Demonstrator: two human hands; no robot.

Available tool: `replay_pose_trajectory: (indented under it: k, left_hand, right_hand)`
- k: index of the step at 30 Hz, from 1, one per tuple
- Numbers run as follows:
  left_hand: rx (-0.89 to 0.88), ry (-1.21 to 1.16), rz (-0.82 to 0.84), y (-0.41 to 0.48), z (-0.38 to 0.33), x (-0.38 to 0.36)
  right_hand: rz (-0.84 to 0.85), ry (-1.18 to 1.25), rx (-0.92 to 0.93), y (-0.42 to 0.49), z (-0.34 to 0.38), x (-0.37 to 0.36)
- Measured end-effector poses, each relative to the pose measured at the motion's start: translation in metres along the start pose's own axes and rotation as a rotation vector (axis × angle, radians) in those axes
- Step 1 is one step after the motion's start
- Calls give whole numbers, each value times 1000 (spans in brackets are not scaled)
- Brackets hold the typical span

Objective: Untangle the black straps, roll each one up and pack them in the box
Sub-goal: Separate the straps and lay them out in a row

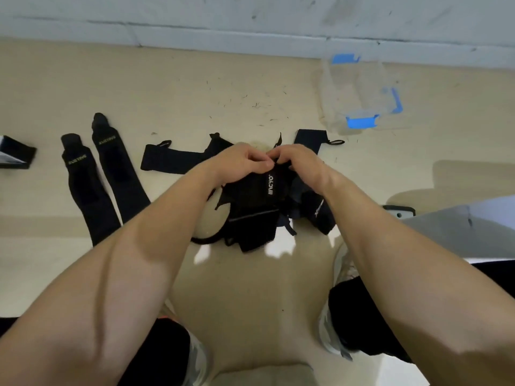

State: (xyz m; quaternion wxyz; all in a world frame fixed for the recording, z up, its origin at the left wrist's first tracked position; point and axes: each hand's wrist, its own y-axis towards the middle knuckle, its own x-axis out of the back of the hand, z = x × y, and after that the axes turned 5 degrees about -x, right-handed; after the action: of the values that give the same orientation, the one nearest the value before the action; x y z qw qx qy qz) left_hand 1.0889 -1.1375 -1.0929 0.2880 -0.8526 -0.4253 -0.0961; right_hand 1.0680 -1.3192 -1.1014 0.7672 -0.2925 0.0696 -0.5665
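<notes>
Tangled black straps [256, 210] sit at centre, just in front of the person. The left hand [237, 162] and right hand [299, 162] each pinch the tangle's far edge. Two straps [83, 190] lie flat at left. A clear box [359, 90] stands far right.

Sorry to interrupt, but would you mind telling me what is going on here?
A person bends over a tangle of black straps on the floor, left hand and right hand both pinching its top. Two straps lie flat to the left and another strap behind the tangle. The clear box stands farther back, no strap visible inside.
</notes>
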Motion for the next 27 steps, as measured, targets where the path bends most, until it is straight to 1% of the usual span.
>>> replay_pose_trajectory:
  k: [3, 5, 8, 10, 12, 13, 14, 15, 17, 19, 22, 23, 24, 25, 27]
  left_hand:
    - [-10, -112, 0, -10, -21, 28]
    - [0, -194, -12, -19, -31, 47]
    - [64, -348, -35, -31, -36, 67]
    - [103, -633, -120, -38, -30, 76]
    - [25, -1051, -235, -41, -19, 81]
    - [-28, -1264, -266, -42, -12, 81]
    - [-77, -1417, -280, -42, -6, 79]
    - [-114, -1501, -284, -41, -1, 75]
    - [-154, -1497, -245, -39, -3, 65]
    - [-153, -1420, -172, -35, -13, 55]
    - [-91, -1259, -82, -27, -28, 48]
    - [-63, -1209, -82, -25, -32, 47]
    - [-23, -1150, -140, -21, -34, 46]
    - [20, -1086, -253, -13, -32, 46]
    - [60, -890, -545, 0, -23, 44]
  right_hand:
    - [38, 94, -27, 2, 9, 6]
    - [58, 104, 26, 3, 14, 10]
    - [160, 128, 138, -1, 32, 13]
    - [141, 187, 206, -5, 46, 12]
    - [38, 289, 264, -9, 60, 10]
    - [-18, 338, 288, -10, 64, 8]
    - [-65, 375, 305, -11, 67, 6]
    - [-99, 412, 311, -12, 68, 4]
    - [-148, 492, 290, -12, 68, -3]
    - [-201, 521, 257, -12, 68, -10]
    - [-199, 479, 230, -12, 69, -22]
    - [-211, 467, 209, -12, 67, -27]
    - [-237, 452, 172, -12, 64, -31]
    - [-265, 418, 131, -12, 60, -34]
    - [-286, 330, 42, -12, 46, -38]
